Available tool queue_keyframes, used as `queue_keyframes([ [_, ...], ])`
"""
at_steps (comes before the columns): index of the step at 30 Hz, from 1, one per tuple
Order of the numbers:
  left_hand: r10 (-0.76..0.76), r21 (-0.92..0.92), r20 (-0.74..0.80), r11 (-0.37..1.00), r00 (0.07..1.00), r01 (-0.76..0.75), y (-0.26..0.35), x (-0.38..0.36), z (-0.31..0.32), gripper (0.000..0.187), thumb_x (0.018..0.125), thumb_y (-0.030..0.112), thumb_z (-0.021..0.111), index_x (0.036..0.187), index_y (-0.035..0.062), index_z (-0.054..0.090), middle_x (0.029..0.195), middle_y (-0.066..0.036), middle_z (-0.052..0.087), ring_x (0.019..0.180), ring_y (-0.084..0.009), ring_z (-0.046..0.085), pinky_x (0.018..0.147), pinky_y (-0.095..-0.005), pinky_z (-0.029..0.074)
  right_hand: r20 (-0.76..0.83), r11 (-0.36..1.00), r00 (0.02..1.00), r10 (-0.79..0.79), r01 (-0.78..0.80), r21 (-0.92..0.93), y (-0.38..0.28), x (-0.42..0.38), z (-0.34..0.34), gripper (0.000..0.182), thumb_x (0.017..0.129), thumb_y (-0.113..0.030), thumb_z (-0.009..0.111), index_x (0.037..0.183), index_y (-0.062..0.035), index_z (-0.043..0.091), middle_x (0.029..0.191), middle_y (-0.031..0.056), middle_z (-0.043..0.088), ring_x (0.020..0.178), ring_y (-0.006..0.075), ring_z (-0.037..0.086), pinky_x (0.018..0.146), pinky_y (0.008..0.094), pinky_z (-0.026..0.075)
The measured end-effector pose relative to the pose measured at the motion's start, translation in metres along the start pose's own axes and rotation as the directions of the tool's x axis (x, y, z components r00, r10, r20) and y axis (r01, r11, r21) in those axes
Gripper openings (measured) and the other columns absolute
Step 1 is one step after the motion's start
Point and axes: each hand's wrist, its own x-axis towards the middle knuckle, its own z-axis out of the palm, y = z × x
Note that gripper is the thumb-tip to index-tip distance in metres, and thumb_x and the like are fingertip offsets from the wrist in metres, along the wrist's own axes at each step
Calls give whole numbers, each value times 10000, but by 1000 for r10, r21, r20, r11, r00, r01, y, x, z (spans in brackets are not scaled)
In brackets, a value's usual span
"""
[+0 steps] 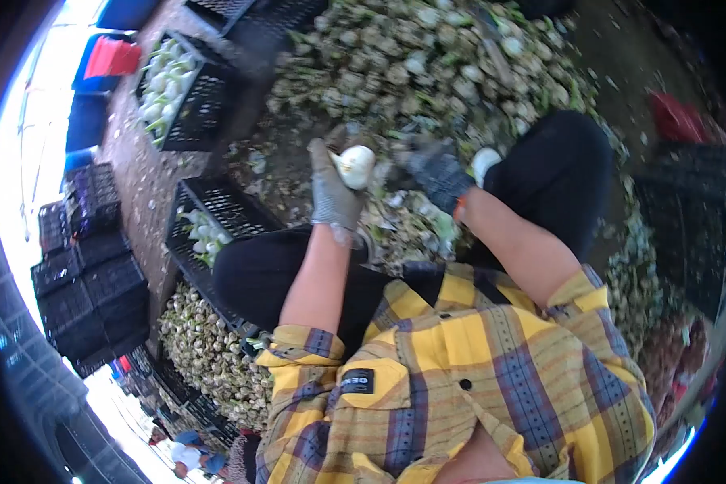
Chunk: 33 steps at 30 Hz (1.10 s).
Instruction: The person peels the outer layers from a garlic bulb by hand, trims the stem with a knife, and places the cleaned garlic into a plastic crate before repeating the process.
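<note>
One white bulb (pixel 356 167) rests in the curled fingers of the gloved left hand (pixel 336 192), apparently held between the knees to be near the gloved right hand (pixel 441 173), too blurred to tell how far it is closed or what it has hold of. A black crate (pixel 226 202) of pale bulbs stands beside the left knee (pixel 246 270), seemingly for easy reach; beyond the hands spreads a produce heap (pixel 411 73), and the bent right knee (pixel 561 177) blocks that side.
</note>
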Motion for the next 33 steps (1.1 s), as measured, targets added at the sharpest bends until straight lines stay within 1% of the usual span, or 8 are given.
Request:
queue_keyframes([
  [2, -54, -96, -19, 994, 998, 52, 2, -1, 0, 492, 890, 559, 367, 1137, 163, 526, 921, -68, 616, 837, -234, 610, 743, -391, 522, -46, 930, 995, 88, -66, 363, 11, 7, -2, 162, 859, -137, 545, 952, -15, 598, 792, 87, 610, 613, 175, 595, 533, 321, 500],
  [13, -372, -602, -242, 782, 896, 162, -5, 80, -80, 341, 842, 431, 491, 870, 97, 549, 751, -68, 586, 689, -214, 604, 536, -343, 550, 143, 965, 985, 97, -128, 229, 29, -6, 6, 206, 889, -107, 528, 1087, -62, 500, 853, 75, 603, 682, 161, 614, 626, 312, 542],
  [18, 50, -393, -408, 892, 912, -225, 124, 131, -105, 307, 845, 409, 413, 871, 136, 551, 765, -50, 579, 651, -209, 581, 484, -308, 517, 159, 975, 974, 161, -182, 129, 31, -5, 13, 197, 873, -104, 547, 1063, -51, 547, 895, 61, 603, 681, 143, 597, 633, 289, 521],
  [22, 546, -352, -97, 763, 832, -542, 315, 144, -94, 446, 867, 343, 439, 1198, 44, 447, 1053, -105, 537, 940, -240, 543, 685, -360, 532, 156, 979, 981, 113, -83, -184, 26, 3, 15, 219, 869, -112, 550, 1069, -22, 544, 932, 72, 602, 733, 134, 591, 649, 282, 512],
  [23, 673, -8, -17, 739, 739, -673, 349, 154, -111, 464, 882, 353, 443, 1214, 31, 416, 1137, -147, 489, 1039, -242, 484, 741, -377, 524, 156, 976, 987, 49, -14, -217, 26, 3, 17, 224, 868, -114, 551, 1070, -17, 542, 935, 74, 602, 737, 133, 591, 650, 281, 510],
  [26, 431, -129, -457, 834, 778, -537, 371, 128, -70, 395, 932, 320, 360, 1238, 74, 413, 1130, -158, 489, 1048, -262, 475, 808, -381, 505, 170, 981, 979, 115, -85, -173, 26, 7, 21, 244, 865, -113, 550, 1078, 4, 533, 945, 86, 603, 733, 138, 592, 653, 280, 507],
  [29, 552, -179, -133, 804, 823, -568, 326, 161, -96, 299, 916, 347, 421, 1041, 84, 491, 793, -50, 450, 747, -198, 526, 706, -357, 532, 162, 971, 978, 128, -90, -220, 26, 11, 25, 243, 864, -109, 540, 1075, 12, 534, 918, 90, 607, 734, 139, 594, 651, 283, 508],
  [33, 153, -431, -406, 837, 901, -336, 236, 172, -76, 261, 770, 160, 452, 563, 141, 294, 471, 18, 295, 394, -117, 339, 408, -254, 380, 172, 967, 957, 233, -209, -145, 37, 10, 23, 233, 858, -116, 544, 1052, 12, 551, 889, 87, 609, 720, 136, 591, 642, 282, 501],
])
